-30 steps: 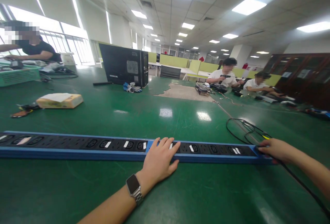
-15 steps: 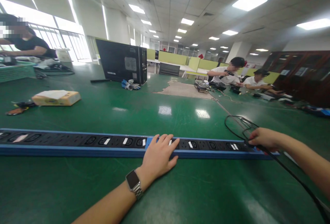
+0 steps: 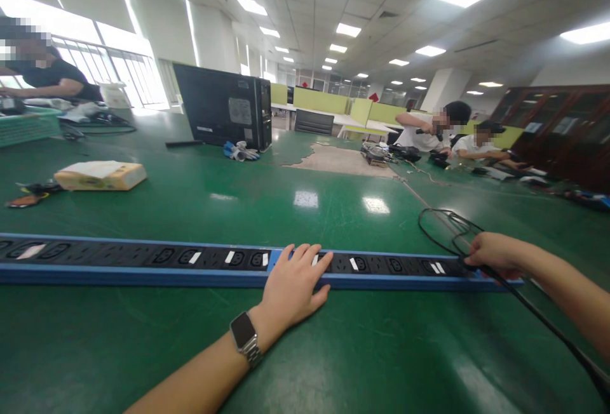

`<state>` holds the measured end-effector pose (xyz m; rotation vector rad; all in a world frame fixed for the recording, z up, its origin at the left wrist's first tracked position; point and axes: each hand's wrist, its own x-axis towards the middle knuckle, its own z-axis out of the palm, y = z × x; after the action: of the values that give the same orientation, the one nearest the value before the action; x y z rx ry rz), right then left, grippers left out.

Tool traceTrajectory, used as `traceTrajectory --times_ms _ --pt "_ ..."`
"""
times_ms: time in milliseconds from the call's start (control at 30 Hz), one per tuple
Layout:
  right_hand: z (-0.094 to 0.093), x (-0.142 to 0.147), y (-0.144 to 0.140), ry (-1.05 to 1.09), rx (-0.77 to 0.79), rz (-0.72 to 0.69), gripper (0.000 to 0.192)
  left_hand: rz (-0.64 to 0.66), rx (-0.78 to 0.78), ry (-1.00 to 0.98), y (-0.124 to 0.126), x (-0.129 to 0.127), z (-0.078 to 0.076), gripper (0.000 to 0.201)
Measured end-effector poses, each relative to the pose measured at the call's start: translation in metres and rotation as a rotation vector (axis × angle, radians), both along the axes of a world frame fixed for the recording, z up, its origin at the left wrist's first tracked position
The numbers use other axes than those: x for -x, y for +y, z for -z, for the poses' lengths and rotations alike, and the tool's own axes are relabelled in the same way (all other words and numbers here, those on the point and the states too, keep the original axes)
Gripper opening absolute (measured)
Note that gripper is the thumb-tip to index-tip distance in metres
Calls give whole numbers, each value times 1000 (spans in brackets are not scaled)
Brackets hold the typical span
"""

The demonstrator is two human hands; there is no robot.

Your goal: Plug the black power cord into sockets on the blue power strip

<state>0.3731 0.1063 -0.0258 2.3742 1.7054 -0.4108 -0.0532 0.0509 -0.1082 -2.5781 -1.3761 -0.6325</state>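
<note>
A long blue power strip point(image 3: 119, 277) with black sockets and white stickers lies across the green table. My left hand point(image 3: 295, 280), with a watch point(image 3: 244, 331) on its wrist, rests flat over the middle of the strip, fingers spread. At the strip's right end my right hand point(image 3: 498, 254) is closed on a black power cable point(image 3: 538, 309). The cable's end is down at the last socket, mostly covered by my fingers; whether its plug is seated I cannot tell. Part of the cable loops on the table behind my hand, and part runs toward the lower right.
On the green table point(image 3: 229, 217) stand a tissue pack point(image 3: 101, 176) and a black computer case point(image 3: 223, 109), with blue-grey gloves point(image 3: 241, 151) beside it. A green basket point(image 3: 28, 128) is at the left edge. Co-workers sit across the table, left and right, among cables and tools.
The view has shifted slightly. My left hand still lies on the strip, and my right hand still grips the cable at its right end. A co-worker at right leans lower.
</note>
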Motion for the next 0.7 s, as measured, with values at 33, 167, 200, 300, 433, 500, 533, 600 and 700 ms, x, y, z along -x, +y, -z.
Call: traceTrajectory --times_ms 33,167,200,300,433,500,533,600,700 --pt "0 1 1 -3 24 13 22 0 0 0 0 0 0 52" --pt "0 7 2 7 86 41 27 -8 7 6 0 -1 0 51" --pt "0 8 2 17 90 47 26 -8 10 8 0 -1 0 51" --pt "1 6 1 67 98 85 24 -8 9 11 0 -1 0 52" --pt "4 -1 -3 156 89 145 22 -10 7 16 0 0 0 53" --pt "6 -3 -5 189 78 158 24 -12 11 17 0 0 0 52" --pt "7 -3 -6 200 72 163 24 -12 13 17 0 0 0 52" --pt "9 -3 -7 209 63 172 26 -7 13 14 0 0 0 53" --pt "10 -3 -7 204 57 173 26 -1 9 10 1 0 0 53"
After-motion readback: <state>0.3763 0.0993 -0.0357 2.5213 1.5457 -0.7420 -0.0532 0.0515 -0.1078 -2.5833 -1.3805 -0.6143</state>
